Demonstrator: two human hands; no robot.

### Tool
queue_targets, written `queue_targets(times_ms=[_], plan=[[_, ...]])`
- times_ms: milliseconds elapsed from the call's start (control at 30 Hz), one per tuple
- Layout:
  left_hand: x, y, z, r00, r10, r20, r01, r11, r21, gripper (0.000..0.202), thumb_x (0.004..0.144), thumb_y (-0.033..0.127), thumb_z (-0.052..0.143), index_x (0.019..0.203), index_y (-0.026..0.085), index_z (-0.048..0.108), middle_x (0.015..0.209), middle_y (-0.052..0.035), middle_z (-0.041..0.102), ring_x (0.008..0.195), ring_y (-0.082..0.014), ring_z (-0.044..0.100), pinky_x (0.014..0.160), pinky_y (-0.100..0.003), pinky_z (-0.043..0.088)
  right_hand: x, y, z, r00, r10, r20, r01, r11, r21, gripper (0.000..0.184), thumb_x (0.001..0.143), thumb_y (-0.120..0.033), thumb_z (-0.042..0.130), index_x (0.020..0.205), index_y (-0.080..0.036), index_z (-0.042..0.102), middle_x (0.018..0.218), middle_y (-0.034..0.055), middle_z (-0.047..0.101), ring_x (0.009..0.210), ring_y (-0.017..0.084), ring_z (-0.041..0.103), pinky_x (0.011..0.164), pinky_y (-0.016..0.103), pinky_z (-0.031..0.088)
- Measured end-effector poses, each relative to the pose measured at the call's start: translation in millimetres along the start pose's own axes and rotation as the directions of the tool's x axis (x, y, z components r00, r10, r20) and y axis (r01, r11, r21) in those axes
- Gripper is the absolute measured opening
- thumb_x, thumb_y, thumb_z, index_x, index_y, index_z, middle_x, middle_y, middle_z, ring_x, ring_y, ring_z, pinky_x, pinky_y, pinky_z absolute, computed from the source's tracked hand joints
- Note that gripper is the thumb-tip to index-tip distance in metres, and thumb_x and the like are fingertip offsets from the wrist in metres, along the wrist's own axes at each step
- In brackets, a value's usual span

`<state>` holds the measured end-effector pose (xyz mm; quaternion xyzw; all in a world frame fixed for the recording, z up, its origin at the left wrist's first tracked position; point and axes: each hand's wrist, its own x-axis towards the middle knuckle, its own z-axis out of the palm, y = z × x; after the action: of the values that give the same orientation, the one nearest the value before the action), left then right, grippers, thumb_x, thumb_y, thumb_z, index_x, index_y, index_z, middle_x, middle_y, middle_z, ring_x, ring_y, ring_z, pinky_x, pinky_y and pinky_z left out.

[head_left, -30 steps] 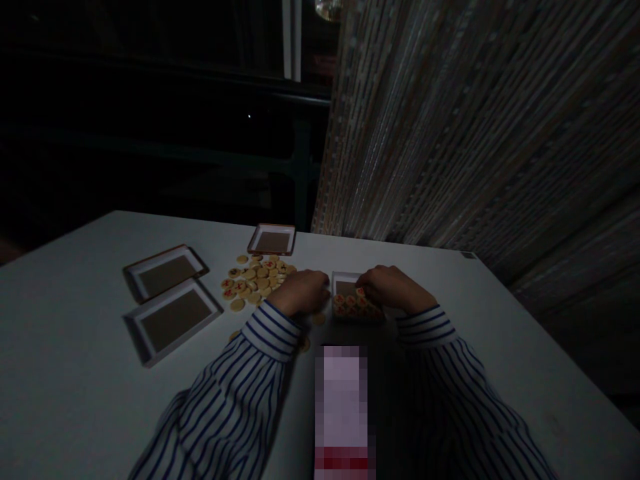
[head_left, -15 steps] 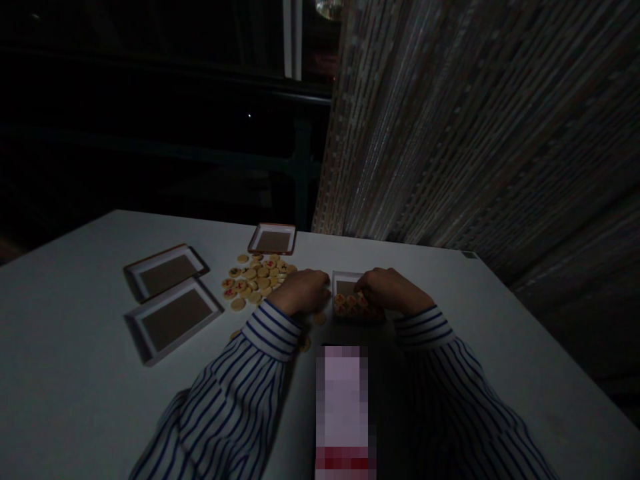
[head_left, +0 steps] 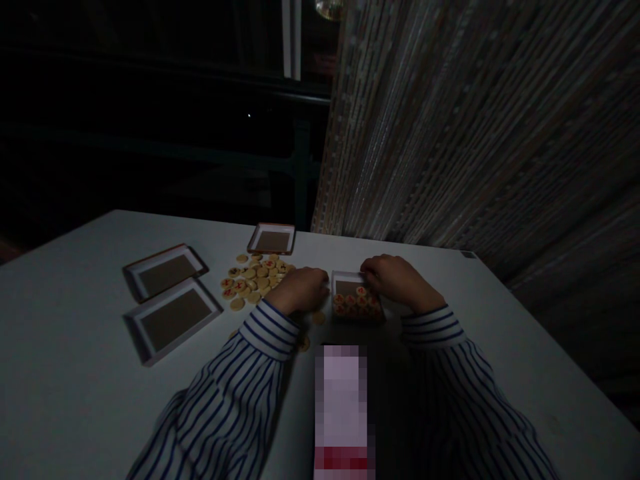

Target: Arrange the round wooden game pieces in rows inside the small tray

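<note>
Round wooden xiangqi pieces with red characters lie in rows in the near part of a small open box (head_left: 349,278), with one piece (head_left: 361,291) by itself above the rows. At the box's left side is my left hand (head_left: 306,288), its fingers curled together; what they hold, if anything, is hidden. My right hand (head_left: 393,277) is at the far right corner of the box, fingers bent inward by the rim, their tips partly hidden. Left of my left hand spreads a loose pile of xiangqi pieces (head_left: 253,275), some face down. A few single pieces (head_left: 319,318) lie close to my left wrist.
Two shallow trays (head_left: 175,317) (head_left: 165,272) lie at the left of the white table (head_left: 500,373). A smaller tray (head_left: 273,240) is behind the pile. A phone with a blurred screen (head_left: 343,400) lies in front. A string curtain (head_left: 425,133) hangs behind; the light is dim.
My right hand has moved from inside the box back to its far right corner. A single piece now shows above the rows there. My left hand has barely moved.
</note>
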<state>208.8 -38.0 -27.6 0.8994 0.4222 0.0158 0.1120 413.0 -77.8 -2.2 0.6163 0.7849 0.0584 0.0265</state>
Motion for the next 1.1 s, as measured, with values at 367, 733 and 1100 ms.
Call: queue_targets(times_ms=[367, 733, 1100], plan=[[-5.2, -3.7, -14.6, 0.991, -0.042, -0.130, 0.032, 0.997, -0.077, 0.035, 0.084, 0.028, 0.041, 0.111, 0.017, 0.061, 0.110, -0.0104, 0.066, 0.100, -0.0221, 0.061, 0.085, -0.031, 0.045, -6.8, -9.2, -16.3, 0.984, 0.033, -0.174, -0.024, 0.998, 0.054, 0.031, 0.086, -0.022, 0.040, 0.105, -0.017, 0.063, 0.102, 0.0077, 0.068, 0.094, 0.020, 0.060, 0.080, 0.029, 0.040], [-25.1, -25.9, -48.2, 0.955, -0.102, -0.277, 0.049, 0.980, -0.191, 0.037, 0.086, 0.034, 0.042, 0.114, 0.017, 0.060, 0.112, -0.0092, 0.065, 0.102, -0.0225, 0.059, 0.089, -0.032, 0.044, -17.3, -27.2, -40.3, 0.926, 0.034, -0.376, 0.009, 0.994, 0.111, 0.032, 0.088, -0.025, 0.040, 0.107, -0.015, 0.064, 0.097, 0.0084, 0.069, 0.087, 0.019, 0.061, 0.078, 0.029, 0.042], [-38.5, -36.0, -65.3, 0.927, -0.124, -0.355, 0.032, 0.967, -0.254, 0.036, 0.085, 0.035, 0.042, 0.107, 0.018, 0.063, 0.109, -0.0076, 0.066, 0.100, -0.0215, 0.059, 0.084, -0.028, 0.044, -8.1, -56.1, -68.2, 0.879, 0.046, -0.474, 0.063, 0.975, 0.213, 0.031, 0.089, -0.026, 0.040, 0.105, -0.016, 0.064, 0.098, 0.0063, 0.069, 0.091, 0.019, 0.061, 0.082, 0.029, 0.042]])
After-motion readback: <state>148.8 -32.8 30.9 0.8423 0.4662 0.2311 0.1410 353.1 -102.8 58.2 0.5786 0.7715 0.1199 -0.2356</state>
